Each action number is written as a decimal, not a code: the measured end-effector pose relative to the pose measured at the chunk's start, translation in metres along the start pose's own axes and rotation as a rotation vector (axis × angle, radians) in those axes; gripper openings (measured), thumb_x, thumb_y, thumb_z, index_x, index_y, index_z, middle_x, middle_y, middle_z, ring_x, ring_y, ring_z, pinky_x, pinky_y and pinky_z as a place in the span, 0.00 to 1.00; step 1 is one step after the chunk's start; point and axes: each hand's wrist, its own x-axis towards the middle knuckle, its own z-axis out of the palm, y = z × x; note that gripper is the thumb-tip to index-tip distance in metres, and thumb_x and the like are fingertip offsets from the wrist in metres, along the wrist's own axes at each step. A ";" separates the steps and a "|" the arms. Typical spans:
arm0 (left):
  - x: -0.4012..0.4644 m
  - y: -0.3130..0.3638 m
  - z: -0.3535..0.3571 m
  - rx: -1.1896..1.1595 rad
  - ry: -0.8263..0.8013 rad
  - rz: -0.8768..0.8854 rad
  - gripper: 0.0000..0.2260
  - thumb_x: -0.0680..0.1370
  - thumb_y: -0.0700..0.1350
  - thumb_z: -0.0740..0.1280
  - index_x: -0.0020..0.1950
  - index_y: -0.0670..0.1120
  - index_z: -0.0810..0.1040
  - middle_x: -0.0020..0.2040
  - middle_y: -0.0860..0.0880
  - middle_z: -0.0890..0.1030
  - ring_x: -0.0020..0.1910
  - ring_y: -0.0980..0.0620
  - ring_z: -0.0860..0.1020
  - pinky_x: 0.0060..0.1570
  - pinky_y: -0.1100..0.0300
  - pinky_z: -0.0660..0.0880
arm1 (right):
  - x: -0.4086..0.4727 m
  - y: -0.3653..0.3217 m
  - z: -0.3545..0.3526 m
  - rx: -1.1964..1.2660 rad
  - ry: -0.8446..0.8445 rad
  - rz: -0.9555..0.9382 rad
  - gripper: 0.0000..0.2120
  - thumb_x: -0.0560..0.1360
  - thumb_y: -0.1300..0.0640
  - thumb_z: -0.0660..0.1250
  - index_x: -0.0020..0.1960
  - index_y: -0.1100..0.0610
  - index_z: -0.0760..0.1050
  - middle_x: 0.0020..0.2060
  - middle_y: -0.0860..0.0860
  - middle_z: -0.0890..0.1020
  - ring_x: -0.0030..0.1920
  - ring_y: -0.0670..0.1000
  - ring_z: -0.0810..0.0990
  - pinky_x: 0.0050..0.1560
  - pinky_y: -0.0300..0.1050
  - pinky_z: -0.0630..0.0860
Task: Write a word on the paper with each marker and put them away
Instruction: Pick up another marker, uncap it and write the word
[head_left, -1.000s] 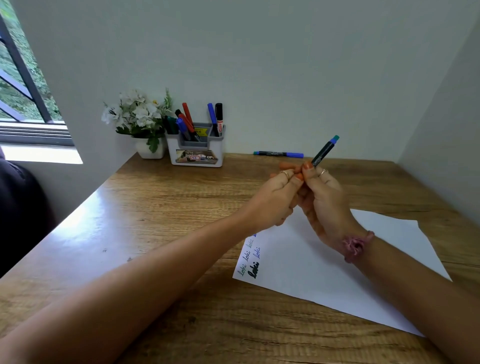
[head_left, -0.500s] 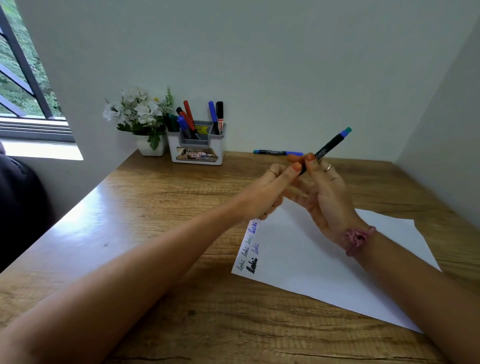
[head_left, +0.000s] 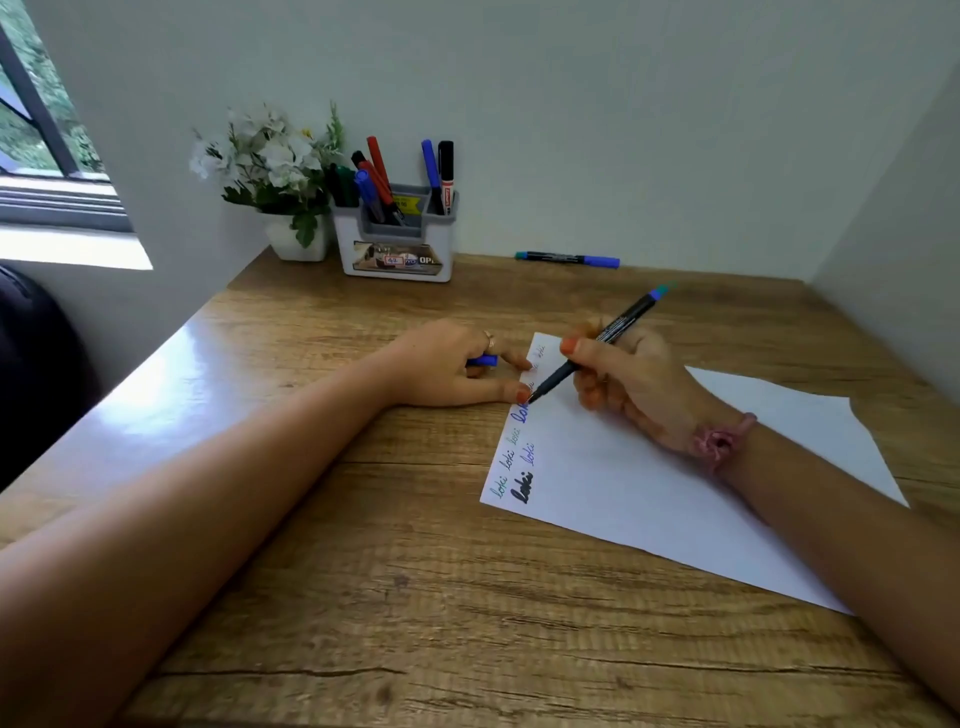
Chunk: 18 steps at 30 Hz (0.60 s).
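A white sheet of paper (head_left: 644, 483) lies on the wooden desk with several small handwritten words along its left edge. My right hand (head_left: 631, 382) holds a black marker (head_left: 597, 340) with a teal-blue end, its tip touching the paper at the left edge. My left hand (head_left: 457, 366) rests on the desk beside the paper's edge, fingertips on the sheet, with a blue cap (head_left: 483, 360) tucked in its fingers. A white and grey marker holder (head_left: 397, 241) at the back holds several markers. Another marker (head_left: 569, 258), with a blue cap, lies on the desk by the wall.
A white pot of white flowers (head_left: 283, 176) stands left of the holder. Walls close the desk at the back and right. A window (head_left: 41, 135) is at the far left, and a dark object (head_left: 36, 364) sits by the desk's left edge.
Both hands have come down from mid-air to the desk. The cap came off into my left hand, and my right hand turned the marker tip down onto the paper.
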 end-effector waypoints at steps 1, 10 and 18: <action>0.000 -0.002 0.001 0.030 -0.001 0.018 0.26 0.70 0.69 0.56 0.63 0.61 0.72 0.28 0.52 0.67 0.27 0.56 0.66 0.29 0.61 0.59 | 0.000 0.003 0.001 -0.019 -0.053 0.001 0.04 0.71 0.59 0.69 0.39 0.55 0.75 0.26 0.49 0.75 0.26 0.47 0.73 0.27 0.40 0.71; 0.000 -0.004 0.002 -0.048 0.042 0.065 0.12 0.72 0.64 0.65 0.54 0.65 0.74 0.25 0.53 0.66 0.25 0.56 0.66 0.28 0.63 0.59 | 0.003 -0.005 0.000 -0.183 -0.304 0.059 0.11 0.72 0.59 0.58 0.45 0.62 0.78 0.35 0.51 0.85 0.35 0.48 0.82 0.35 0.38 0.78; 0.005 -0.008 0.004 -0.075 0.029 0.036 0.27 0.65 0.71 0.59 0.60 0.61 0.76 0.26 0.53 0.66 0.25 0.55 0.65 0.30 0.61 0.60 | 0.004 -0.003 0.004 -0.371 -0.276 -0.099 0.05 0.69 0.69 0.66 0.39 0.60 0.76 0.26 0.48 0.80 0.25 0.45 0.76 0.27 0.37 0.74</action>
